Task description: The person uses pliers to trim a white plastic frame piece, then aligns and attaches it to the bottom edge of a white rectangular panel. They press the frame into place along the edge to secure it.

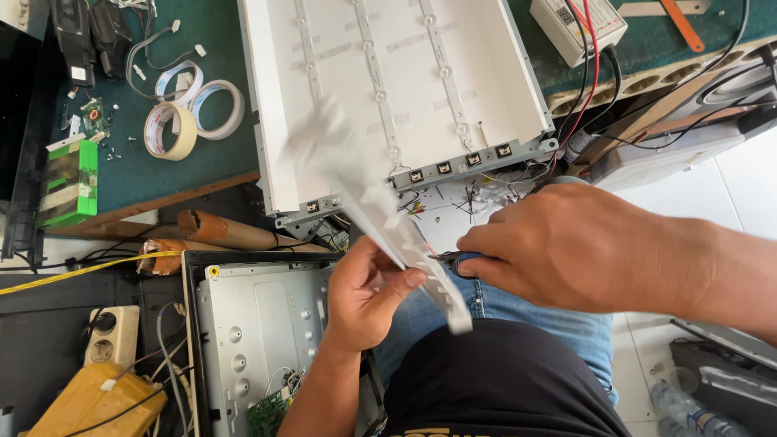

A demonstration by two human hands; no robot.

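Two hands are working one white strip [380, 214], long, thin and motion-blurred, slanting over our lap just in front of the white panel [388, 89] on the green bench [162, 162]. We are pinching the strip's lower part in the left hand [364, 295], thumb pressing its edge, fingers curled closed beneath. Our right hand [566, 247] is wrapping shut around a dark-handled tool [453, 260], its tip touching the strip. Tape rolls [190, 113] are lying well apart, on the bench.

The green-topped counter [146, 174] carries a white backlight panel [396, 73], three tape rolls [190, 113], a green block [71, 182], a white test box [576, 26], cables and small screws.
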